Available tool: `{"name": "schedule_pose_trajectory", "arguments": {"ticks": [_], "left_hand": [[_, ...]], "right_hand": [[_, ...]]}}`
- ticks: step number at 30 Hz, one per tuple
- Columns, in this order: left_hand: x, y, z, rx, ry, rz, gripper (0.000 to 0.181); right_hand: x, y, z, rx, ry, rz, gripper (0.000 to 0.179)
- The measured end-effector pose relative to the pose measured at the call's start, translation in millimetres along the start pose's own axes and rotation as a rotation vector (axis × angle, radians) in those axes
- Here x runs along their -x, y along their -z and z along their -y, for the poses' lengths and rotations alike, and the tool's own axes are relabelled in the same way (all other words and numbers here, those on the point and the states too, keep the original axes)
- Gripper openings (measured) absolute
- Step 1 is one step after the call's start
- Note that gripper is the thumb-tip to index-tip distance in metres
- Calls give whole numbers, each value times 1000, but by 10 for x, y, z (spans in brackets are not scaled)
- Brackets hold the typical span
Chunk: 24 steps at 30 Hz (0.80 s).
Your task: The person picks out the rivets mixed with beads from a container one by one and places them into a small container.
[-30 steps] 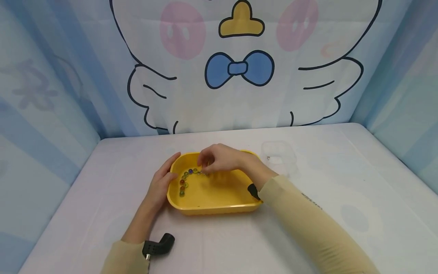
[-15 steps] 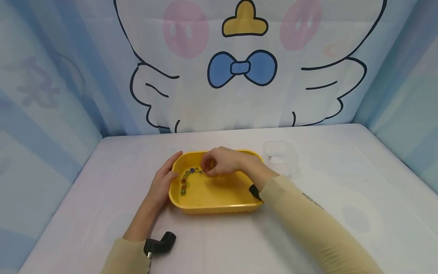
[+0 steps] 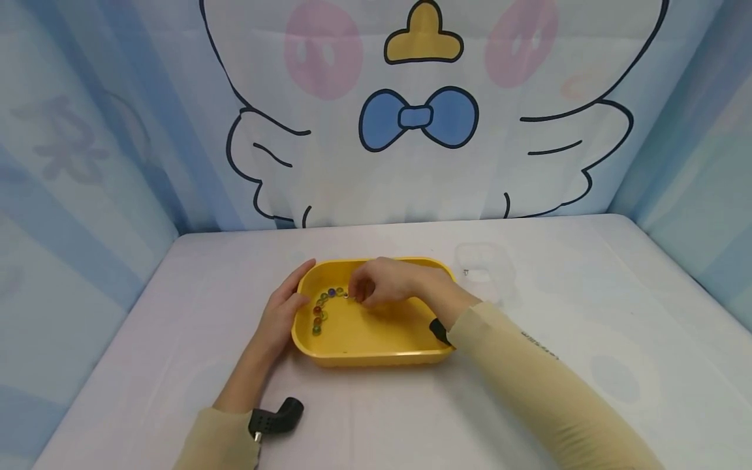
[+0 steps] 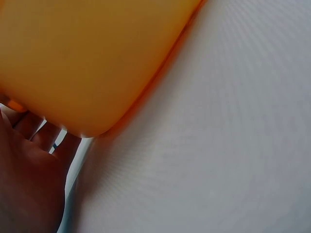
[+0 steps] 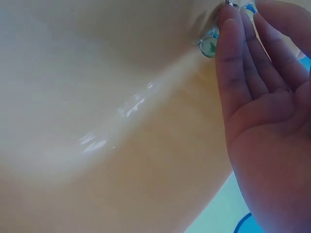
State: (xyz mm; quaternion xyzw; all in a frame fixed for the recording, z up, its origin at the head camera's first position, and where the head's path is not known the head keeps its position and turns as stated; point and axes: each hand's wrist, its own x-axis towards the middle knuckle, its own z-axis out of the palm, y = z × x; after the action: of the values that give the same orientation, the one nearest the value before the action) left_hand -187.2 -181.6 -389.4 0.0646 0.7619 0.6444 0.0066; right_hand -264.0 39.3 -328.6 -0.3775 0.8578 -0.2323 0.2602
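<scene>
Yellow plastic tray (image 3: 376, 339) sits near the middle of the pale table (image 3: 529, 418), its long axis running left to right, with rounded corners. It looks stiff, light and smooth, so it may well slide if pushed; the rim seems the natural place to hold it. The left hand (image 3: 281, 312) rests against the tray's left wall, fingers fairly straight along the rim, thumb near the far-left corner. Inside, a row of small glass beads (image 3: 322, 305) curves from the left wall up toward the far side; they look hard, glossy and apt to roll, best pinched one at a time. At the far end of that row the right hand (image 3: 384, 282) has its curled fingertips (image 5: 228, 29) touching a greenish bead (image 5: 210, 44); whether it is pinched I cannot tell. Farther right lies a clear container (image 3: 484, 264).
</scene>
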Motion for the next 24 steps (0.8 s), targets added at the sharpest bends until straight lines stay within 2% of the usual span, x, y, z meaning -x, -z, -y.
{"name": "schedule_pose_trajectory", "arguments": {"ticks": [10,24], "left_hand": [[2,2,2,-8,-6,1,62],[-2,-3,15,-13,2,-3,63]], "right_hand": [[-23,-34,-15,-50,42,40,18],[-25,-58,-4,16,-20,20,16]]}}
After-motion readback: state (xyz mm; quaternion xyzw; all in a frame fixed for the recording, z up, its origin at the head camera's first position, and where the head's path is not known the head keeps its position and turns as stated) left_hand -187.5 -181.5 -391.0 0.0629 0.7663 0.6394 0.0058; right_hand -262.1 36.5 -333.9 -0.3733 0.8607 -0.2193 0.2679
